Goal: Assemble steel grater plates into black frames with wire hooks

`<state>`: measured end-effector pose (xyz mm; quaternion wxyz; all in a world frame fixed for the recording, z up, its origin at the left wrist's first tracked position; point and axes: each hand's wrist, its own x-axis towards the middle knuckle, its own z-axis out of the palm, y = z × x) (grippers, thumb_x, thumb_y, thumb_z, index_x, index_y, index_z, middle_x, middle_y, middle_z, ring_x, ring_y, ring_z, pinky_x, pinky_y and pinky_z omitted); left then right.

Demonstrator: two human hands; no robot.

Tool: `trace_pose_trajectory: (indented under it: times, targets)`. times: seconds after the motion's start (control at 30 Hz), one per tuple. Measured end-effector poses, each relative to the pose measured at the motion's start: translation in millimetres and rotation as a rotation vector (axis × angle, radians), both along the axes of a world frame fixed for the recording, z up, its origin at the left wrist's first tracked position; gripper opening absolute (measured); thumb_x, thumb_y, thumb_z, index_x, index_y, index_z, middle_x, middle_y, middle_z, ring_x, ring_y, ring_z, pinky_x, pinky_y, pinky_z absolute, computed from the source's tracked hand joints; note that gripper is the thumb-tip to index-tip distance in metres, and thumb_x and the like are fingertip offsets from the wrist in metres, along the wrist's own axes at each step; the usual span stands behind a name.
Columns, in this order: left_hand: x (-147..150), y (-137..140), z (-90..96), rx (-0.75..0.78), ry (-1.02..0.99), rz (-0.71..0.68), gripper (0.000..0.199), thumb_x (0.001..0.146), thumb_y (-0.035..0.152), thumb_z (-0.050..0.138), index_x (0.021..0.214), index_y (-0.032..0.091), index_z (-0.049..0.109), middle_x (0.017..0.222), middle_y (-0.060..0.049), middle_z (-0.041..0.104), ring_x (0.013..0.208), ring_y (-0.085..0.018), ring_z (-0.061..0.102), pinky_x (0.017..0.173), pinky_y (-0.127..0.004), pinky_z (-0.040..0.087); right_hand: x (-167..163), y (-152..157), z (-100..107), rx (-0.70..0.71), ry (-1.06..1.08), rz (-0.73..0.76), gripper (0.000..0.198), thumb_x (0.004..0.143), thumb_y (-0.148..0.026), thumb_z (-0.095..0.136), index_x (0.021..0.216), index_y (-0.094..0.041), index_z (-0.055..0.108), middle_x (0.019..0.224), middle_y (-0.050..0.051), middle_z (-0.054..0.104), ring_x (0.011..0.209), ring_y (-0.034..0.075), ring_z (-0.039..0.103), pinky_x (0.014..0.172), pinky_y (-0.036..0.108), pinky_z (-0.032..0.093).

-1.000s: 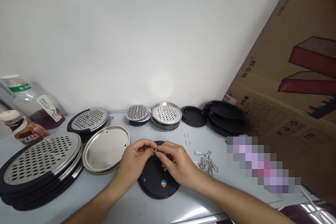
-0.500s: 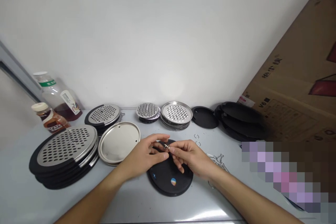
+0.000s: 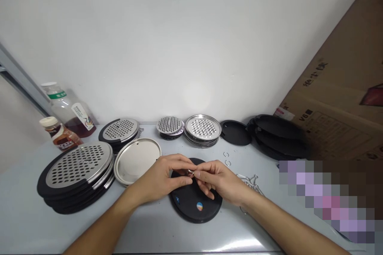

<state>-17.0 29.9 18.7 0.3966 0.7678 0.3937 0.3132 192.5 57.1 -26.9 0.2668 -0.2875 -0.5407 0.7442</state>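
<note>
A small metal ring (image 3: pixel 190 172) is being pinched between the fingertips of the left hand (image 3: pixel 163 177) and the right hand (image 3: pixel 220 179), both clenched on it, just above a black round disc (image 3: pixel 196 203) lying on the grey table (image 3: pixel 26 223). The ring is judged to be light, stiff and slippery, so it is best being gripped at opposite edges with thumb and forefinger; its exact shape is too small to be told. Two loose rings (image 3: pixel 227 158) are lying just beyond the disc, and a heap of wire clips (image 3: pixel 249 181) is lying beside the right wrist. Stacks of perforated steel plates (image 3: pixel 79 165) are being kept to the left.
</note>
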Motion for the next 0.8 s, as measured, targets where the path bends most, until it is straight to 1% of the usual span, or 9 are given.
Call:
trace_pose_trajectory:
  times: [0.07,0.23,0.37,0.43,0.53,0.6,0.7,0.8]
  targets:
    - [-0.4,0.6,-1.6,0.023,0.019,0.020,0.031,0.083,0.013,0.071,0.107,0.032,0.074,0.106,0.001,0.070,0.096,-0.016,0.065,0.089,-0.029,0.049,0.0,-0.4,-0.2,0.013,-0.016,0.015,0.029,0.087,-0.038,0.065,0.071,-0.013,0.063,0.052,-0.004,0.052,0.042,0.007,0.044,0.041,0.019,0.035]
    - [0.2,1.8,-8.3,0.025,0.020,0.053,0.025,0.081,0.012,0.074,0.100,0.028,0.076,0.096,0.001,0.071,0.086,-0.014,0.067,0.080,-0.025,0.051,-1.3,-2.3,3.9,0.051,-0.060,0.028,0.032,0.088,-0.038,0.063,0.066,-0.015,0.058,0.049,-0.005,0.049,0.040,0.006,0.040,0.040,0.019,0.033]
    - [2.2,2.2,-10.8,0.048,-0.015,0.087,0.022,0.079,0.009,0.075,0.095,0.024,0.076,0.091,0.002,0.070,0.080,-0.012,0.066,0.076,-0.023,0.052,-1.3,-3.9,8.4,0.144,-0.110,0.000,0.032,0.091,-0.038,0.059,0.068,-0.015,0.060,0.048,-0.006,0.046,0.040,0.006,0.038,0.041,0.020,0.028]
    - [3.6,2.4,-10.8,0.056,-0.037,0.103,0.022,0.079,0.009,0.074,0.094,0.024,0.076,0.090,0.002,0.070,0.080,-0.013,0.066,0.076,-0.023,0.052,-0.6,-5.6,10.1,0.185,-0.129,-0.016,0.033,0.092,-0.039,0.058,0.070,-0.014,0.061,0.048,-0.007,0.044,0.041,0.006,0.036,0.041,0.021,0.026]
    - [5.5,2.3,-10.8,0.064,-0.050,0.112,0.021,0.079,0.009,0.074,0.094,0.024,0.075,0.092,0.001,0.072,0.083,-0.014,0.066,0.077,-0.024,0.053,0.4,-9.0,12.4,0.202,-0.144,-0.037,0.035,0.092,-0.041,0.057,0.070,-0.014,0.061,0.047,-0.008,0.037,0.041,0.006,0.029,0.041,0.022,0.020]
    - [6.3,2.0,-11.0,0.086,-0.040,0.123,0.021,0.080,0.010,0.073,0.095,0.024,0.076,0.093,0.001,0.073,0.085,-0.014,0.067,0.079,-0.024,0.052,0.7,-10.6,13.8,0.221,-0.148,-0.058,0.035,0.093,-0.041,0.056,0.070,-0.015,0.060,0.049,-0.008,0.035,0.043,0.006,0.027,0.041,0.022,0.019]
    - [6.6,1.4,-11.8,0.123,-0.030,0.137,0.019,0.081,0.013,0.073,0.096,0.024,0.076,0.094,0.000,0.073,0.086,-0.015,0.067,0.080,-0.025,0.052,0.6,-10.7,14.6,0.292,-0.146,-0.088,0.036,0.094,-0.038,0.056,0.067,-0.015,0.058,0.054,-0.007,0.036,0.047,0.006,0.029,0.044,0.022,0.021]
    - [5.5,1.2,-12.1,0.150,-0.042,0.151,0.018,0.082,0.015,0.073,0.097,0.024,0.075,0.094,0.000,0.073,0.083,-0.014,0.067,0.078,-0.025,0.053,0.4,-9.8,13.8,0.346,-0.145,-0.106,0.039,0.094,-0.037,0.055,0.063,-0.014,0.056,0.059,-0.005,0.038,0.050,0.006,0.030,0.046,0.023,0.022]
